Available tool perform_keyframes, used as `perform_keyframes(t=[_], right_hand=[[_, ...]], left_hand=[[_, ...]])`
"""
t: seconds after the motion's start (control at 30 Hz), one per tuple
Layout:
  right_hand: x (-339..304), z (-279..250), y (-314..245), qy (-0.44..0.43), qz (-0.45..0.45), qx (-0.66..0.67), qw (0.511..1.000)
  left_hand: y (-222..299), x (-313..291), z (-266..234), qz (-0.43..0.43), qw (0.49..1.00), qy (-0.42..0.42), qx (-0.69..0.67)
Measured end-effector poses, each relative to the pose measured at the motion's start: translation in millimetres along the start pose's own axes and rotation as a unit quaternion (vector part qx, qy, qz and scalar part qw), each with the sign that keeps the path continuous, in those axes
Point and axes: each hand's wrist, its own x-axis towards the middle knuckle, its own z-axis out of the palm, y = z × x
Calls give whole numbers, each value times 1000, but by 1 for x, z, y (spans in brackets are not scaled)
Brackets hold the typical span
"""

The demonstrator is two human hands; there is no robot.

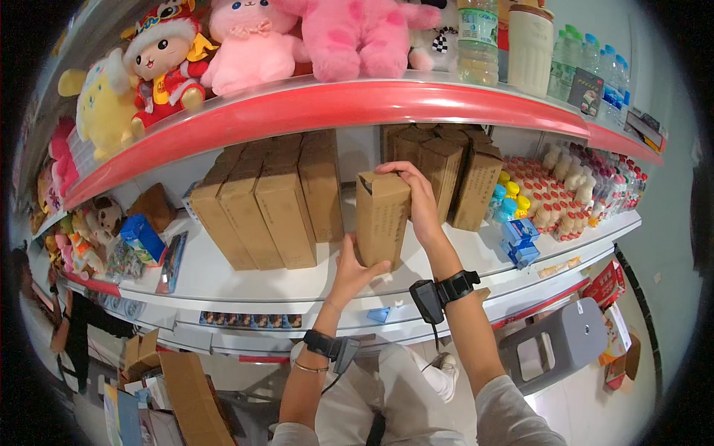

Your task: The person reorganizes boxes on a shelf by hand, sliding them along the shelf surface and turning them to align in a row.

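Note:
Both my hands hold a tall brown cardboard box [381, 223] upright over the white shelf [335, 273]. My right hand [419, 195] wraps round its upper right side, fingers curled over the top edge. Low on the box is my left hand [357, 273], its thumb along the bottom edge and its other fingers up against the left side. A dark gap shows at the top left corner of the box. To its left stands a row of similar cardboard boxes [281, 215]; another group of cardboard boxes [444, 167] stands behind and to the right.
Above, a red-edged shelf [357, 109] carries plush toys [253, 44] and bottles [477, 44]. Small drink bottles [554, 197] and blue packets [520, 241] sit at the right. A grey stool [569, 342] is below right; an open carton [195, 398] is below left.

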Motion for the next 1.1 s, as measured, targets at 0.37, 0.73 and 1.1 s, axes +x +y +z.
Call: perform_keyframes(t=[0.37, 0.73, 1.1], right_hand=[[-5, 6, -6, -38, 1, -74, 997], [-2, 22, 11, 6, -143, -210, 967], [-22, 53, 1, -21, -106, -314, 943]], left_hand=[[0, 2, 2, 4, 1000, 21, 17], [9, -4, 5, -11, 966, 151, 210], [22, -9, 10, -49, 899, 293, 322]])
